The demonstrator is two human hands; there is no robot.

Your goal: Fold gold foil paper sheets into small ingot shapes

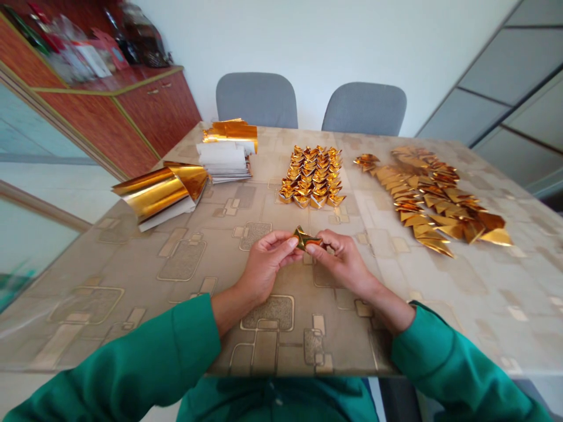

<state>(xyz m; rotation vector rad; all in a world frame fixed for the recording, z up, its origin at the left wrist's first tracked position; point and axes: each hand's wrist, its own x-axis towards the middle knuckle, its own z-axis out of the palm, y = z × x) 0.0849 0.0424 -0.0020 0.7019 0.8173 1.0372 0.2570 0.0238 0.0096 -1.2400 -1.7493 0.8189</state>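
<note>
Between my two hands, above the patterned tablecloth [185, 328], is a small folded gold foil paper ingot [304, 238]. My left hand [268, 258] pinches its left end with thumb and fingers. On the other end, my right hand [341, 258] is closed, its thumb pressing the near side. Just beyond the hands stand several finished gold paper ingots [313, 176], set in close rows. To the right lie long overlapping lines of folded gold paper pieces [409, 193]. My fingers cover parts of the held ingot.
Gold foil sheets [158, 193] lie curled at the left, near a stack of white-backed paper [224, 159] and more gold sheets [233, 132]. Two grey chairs [257, 99] stand behind the table. A reddish wooden cabinet [132, 117] with bottles and bags is at the far left.
</note>
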